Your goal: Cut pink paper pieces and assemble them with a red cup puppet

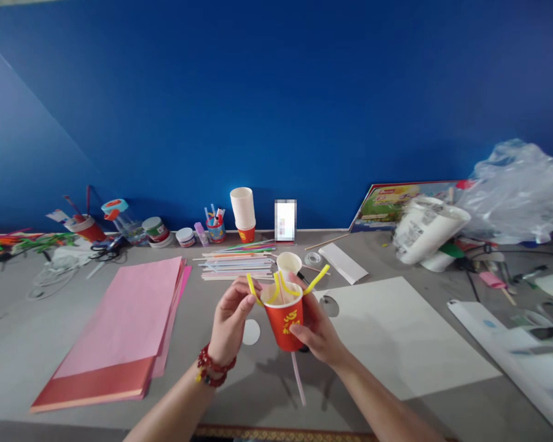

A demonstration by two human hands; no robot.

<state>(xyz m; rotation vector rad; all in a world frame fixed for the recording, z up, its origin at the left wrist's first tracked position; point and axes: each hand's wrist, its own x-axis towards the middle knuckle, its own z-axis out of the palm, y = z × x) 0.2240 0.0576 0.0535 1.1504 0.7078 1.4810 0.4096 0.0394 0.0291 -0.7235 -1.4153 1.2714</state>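
1. Deep-blue, smooth wall (276, 110) fills the background above a grey tabletop (27, 313); along its left side lies a stack of pink and red paper sheets (124, 313), and to the right a large white paper sheet (410, 344).

2. Between the two hands, straight ahead of the person, is a red paper cup with a white rim and yellow printing (276, 322). Its long axis runs close to upright, mouth up, with the base slightly farther right than the rim.

3. The right hand (320, 328) is the closer of the two to the cup's body: it holds the right side, thumb across the front, fingers around behind.

4. The left hand (234, 313) is at the left edge of the rim, thumb and forefinger drawn narrow at a bent yellow plastic-looking strip (251, 285). Whether it truly pinches that strip or only steadies it is hard to tell.

5. On the cup's right, a matching yellow strip (319, 278) slants up and outward; two more curved yellow pieces stand at the mouth between them.

6. Below the base, a pale pink straw (298, 380) points toward the person; I cannot tell whether it joins the cup.

7. Just beside the left hand lies a flat white disc (251, 332).
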